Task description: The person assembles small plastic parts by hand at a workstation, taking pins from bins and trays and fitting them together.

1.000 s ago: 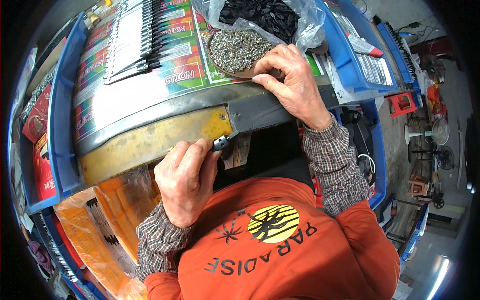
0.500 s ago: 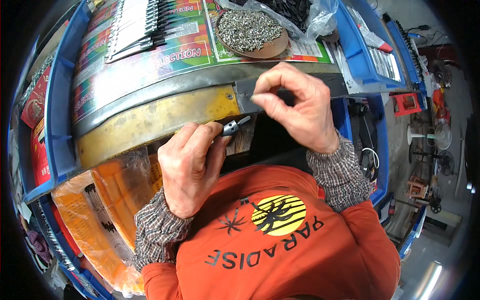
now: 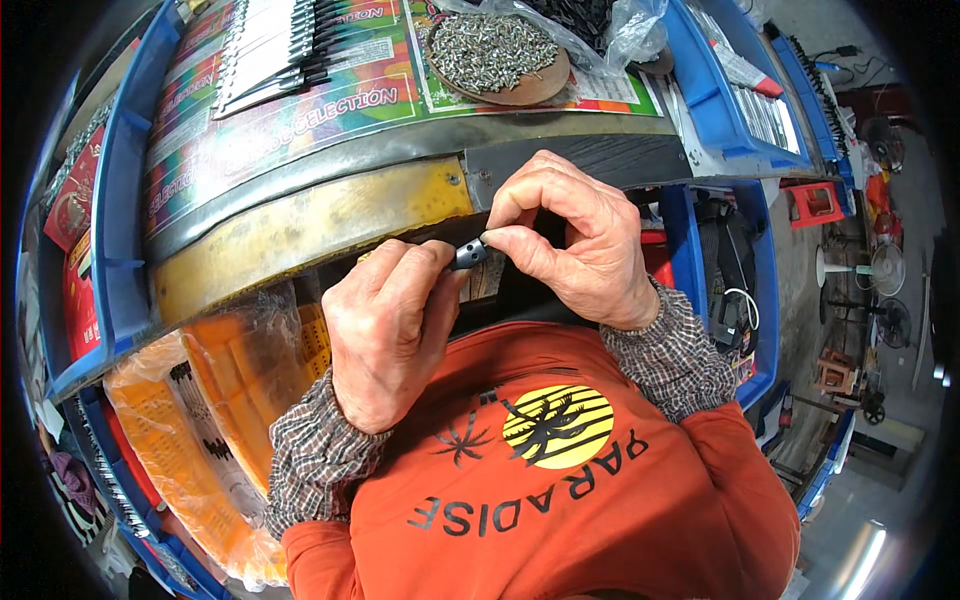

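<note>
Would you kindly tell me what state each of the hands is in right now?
Left hand: closed, holding a dark grey cylindrical piece with small holes.
Right hand: pinched closed at the piece's end; whether it holds anything cannot be told.

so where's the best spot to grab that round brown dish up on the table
Probably the near-right rim of the round brown dish, coming from the near side. The small metal fasteners are heaped toward its left, leaving that part bare, and the clear plastic bag crowds its far-right side. It looks shallow, so level handling seems wise.
</note>
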{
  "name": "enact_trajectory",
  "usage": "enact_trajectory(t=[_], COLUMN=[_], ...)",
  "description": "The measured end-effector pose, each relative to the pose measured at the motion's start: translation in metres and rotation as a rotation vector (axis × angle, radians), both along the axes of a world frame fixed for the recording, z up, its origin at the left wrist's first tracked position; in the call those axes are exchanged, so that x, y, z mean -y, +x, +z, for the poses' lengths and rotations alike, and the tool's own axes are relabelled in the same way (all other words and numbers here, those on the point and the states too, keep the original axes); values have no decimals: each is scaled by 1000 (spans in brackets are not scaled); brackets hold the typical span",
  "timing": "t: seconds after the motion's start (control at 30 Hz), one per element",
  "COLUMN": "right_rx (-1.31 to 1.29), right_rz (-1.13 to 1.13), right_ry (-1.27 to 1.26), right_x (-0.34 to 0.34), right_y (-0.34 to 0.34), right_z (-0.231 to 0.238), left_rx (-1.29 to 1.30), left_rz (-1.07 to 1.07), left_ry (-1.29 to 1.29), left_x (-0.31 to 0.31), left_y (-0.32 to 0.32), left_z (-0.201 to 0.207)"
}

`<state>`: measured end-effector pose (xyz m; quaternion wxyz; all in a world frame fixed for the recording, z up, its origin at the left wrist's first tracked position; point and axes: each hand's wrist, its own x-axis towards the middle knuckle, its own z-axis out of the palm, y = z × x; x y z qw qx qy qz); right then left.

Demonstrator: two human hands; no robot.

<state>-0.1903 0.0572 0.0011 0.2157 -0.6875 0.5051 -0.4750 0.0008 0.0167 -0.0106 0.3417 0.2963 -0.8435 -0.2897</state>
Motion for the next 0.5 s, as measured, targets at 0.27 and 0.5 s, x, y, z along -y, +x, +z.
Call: enact_trajectory(t=[0.27,0.5], right_rx=[-4,-18], right_rz=[-12,43], right_ry=[26,-10], right_x=[-5,0], right_y=[3,5], right_z=[0,-6], left_rx=[-13,-16], left_rz=[-10,-10], left_ry=[-12,-41], left_x=[-2,-2], left_y=[1,0], left_z=[0,-1])
